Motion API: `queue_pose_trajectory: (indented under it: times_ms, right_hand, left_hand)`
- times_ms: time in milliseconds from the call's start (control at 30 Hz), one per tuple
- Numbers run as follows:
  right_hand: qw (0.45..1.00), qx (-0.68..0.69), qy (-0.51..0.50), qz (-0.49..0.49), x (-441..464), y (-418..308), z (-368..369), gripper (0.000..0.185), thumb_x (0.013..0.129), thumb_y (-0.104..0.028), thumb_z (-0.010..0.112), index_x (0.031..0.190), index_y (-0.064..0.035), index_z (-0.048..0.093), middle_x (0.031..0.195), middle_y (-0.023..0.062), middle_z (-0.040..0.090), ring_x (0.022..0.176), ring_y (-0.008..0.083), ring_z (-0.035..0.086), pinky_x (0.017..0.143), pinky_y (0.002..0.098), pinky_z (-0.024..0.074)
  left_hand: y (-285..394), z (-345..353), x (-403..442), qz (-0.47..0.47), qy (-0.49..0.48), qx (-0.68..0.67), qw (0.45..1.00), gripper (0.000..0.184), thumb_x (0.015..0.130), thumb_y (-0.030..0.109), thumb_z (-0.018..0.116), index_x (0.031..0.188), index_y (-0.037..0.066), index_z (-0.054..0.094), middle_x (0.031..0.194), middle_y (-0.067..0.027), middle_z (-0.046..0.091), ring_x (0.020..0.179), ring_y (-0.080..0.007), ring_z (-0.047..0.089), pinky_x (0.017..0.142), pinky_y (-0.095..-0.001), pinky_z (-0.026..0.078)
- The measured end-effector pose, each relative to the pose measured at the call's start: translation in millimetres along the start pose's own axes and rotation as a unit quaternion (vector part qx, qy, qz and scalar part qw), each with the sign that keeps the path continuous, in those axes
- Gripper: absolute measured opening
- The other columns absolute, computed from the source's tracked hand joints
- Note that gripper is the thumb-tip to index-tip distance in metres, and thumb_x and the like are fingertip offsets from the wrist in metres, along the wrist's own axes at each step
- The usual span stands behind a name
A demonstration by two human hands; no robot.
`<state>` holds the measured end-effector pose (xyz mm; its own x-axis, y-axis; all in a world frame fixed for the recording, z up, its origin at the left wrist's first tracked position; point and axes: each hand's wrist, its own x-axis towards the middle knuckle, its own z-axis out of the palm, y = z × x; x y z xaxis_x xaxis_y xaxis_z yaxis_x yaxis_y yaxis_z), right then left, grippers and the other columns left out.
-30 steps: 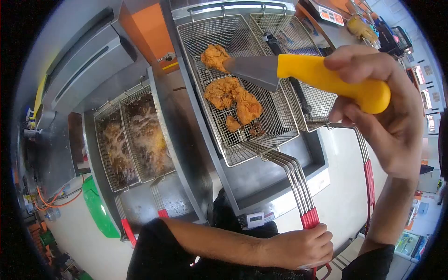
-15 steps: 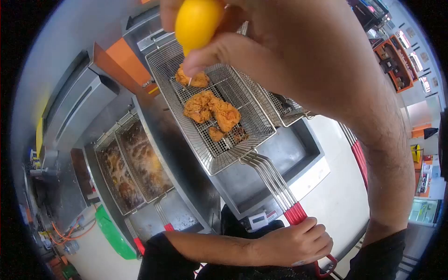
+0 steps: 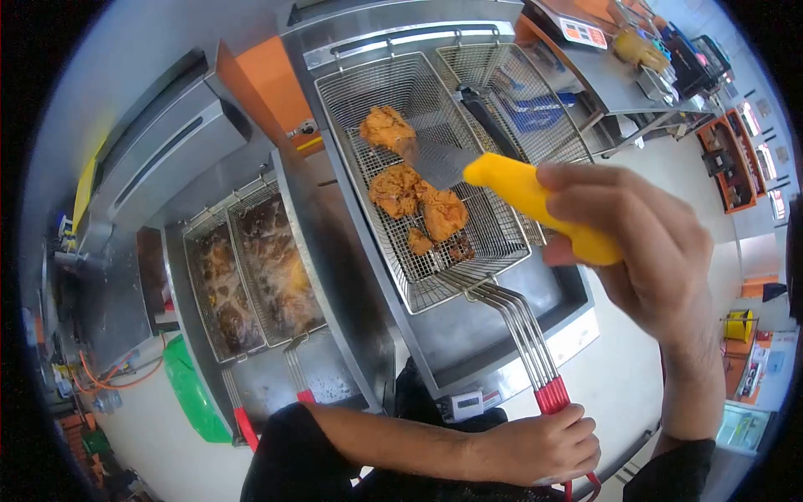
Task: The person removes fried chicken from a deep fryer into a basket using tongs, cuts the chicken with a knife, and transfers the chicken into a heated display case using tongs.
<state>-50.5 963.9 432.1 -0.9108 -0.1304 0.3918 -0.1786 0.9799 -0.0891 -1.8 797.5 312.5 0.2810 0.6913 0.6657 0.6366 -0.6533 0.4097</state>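
My left hand [image 3: 535, 445] is closed round the red-coated handle [image 3: 551, 395] of a wire fry basket [image 3: 491, 243]. Several pieces of fried chicken [image 3: 443, 214] lie in that basket. Above its right side, my right hand [image 3: 640, 226] grips a yellow-handled scraper [image 3: 523, 188]. The grey blade points left, its tip beside the uppermost chicken piece [image 3: 387, 130]; whether they touch is unclear. A second wire basket [image 3: 548, 79] hangs to the right, with a black-handled tool [image 3: 489, 121] in it.
Two baskets sit in bubbling oil in the left fryer [image 3: 288, 217]. A green object [image 3: 188, 393] stands below it. At the upper right is a metal table [image 3: 623, 88] with a scale [image 3: 583, 33]. A small timer [image 3: 465, 405] is on the front edge.
My right hand swung up and left over the basket, hiding the blade, then came back down to the right with the scraper. My left hand kept its hold. The camera view shifted.
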Motion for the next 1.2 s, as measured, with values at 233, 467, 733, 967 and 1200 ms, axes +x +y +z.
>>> queue_pose_trajectory:
  times_ms: [233,467,733,967,1200]
  right_hand:
    - [1.0,-0.004,0.016,-0.015,-11,-5,6,0.029,0.075,-0.019,0.075,0.096,-0.0042,0.062,0.099,0.0123,0.069,0.087,0.0213,0.07,0.067,0.0285,0.0585]
    - [0.998,-0.018,0.012,-0.059,-24,-30,17,0.029,0.077,-0.022,0.076,0.095,-0.0026,0.065,0.092,0.014,0.068,0.074,0.0173,0.071,0.056,0.0239,0.0589]
    - [0.997,0.002,0.016,-0.073,-35,-35,26,0.03,0.078,-0.021,0.077,0.098,-0.0018,0.066,0.093,0.0161,0.068,0.068,0.0167,0.07,0.051,0.0212,0.0569]
    - [1.0,0.02,0.02,0.0,-26,-27,9,0.034,0.075,-0.021,0.078,0.101,-0.0031,0.063,0.1,0.0155,0.069,0.08,0.0216,0.071,0.062,0.0258,0.0572]
    - [0.984,0.011,0.075,0.159,-40,-28,-59,0.031,0.087,-0.025,0.067,0.107,-0.0039,0.058,0.102,0.0169,0.067,0.079,0.0214,0.069,0.067,0.0279,0.0562]
  left_hand:
    - [-1,-2,-1,0.008,0.021,0.021,1.0,0.019,0.081,0.023,0.055,0.089,0.006,0.059,0.082,-0.0031,0.057,0.081,-0.0181,0.053,0.076,-0.0305,0.04]
    - [0,-4,0,0.003,0.001,0.048,0.999,0.019,0.082,0.024,0.054,0.09,0.007,0.059,0.081,-0.0026,0.056,0.082,-0.0176,0.054,0.079,-0.0312,0.041]
    - [4,12,-3,-0.031,0.04,-0.016,0.999,0.023,0.081,0.022,0.06,0.095,0.004,0.059,0.086,-0.0032,0.059,0.086,-0.0166,0.059,0.078,-0.0322,0.046]
    - [0,0,0,0.005,0.005,0.036,0.999,0.02,0.083,0.023,0.055,0.092,0.005,0.058,0.085,-0.0031,0.058,0.083,-0.0174,0.055,0.078,-0.0309,0.042]
    - [-1,-3,0,0.009,0.01,0.005,1.0,0.018,0.083,0.022,0.054,0.088,0.004,0.057,0.082,-0.0032,0.055,0.08,-0.0173,0.052,0.075,-0.0303,0.04]
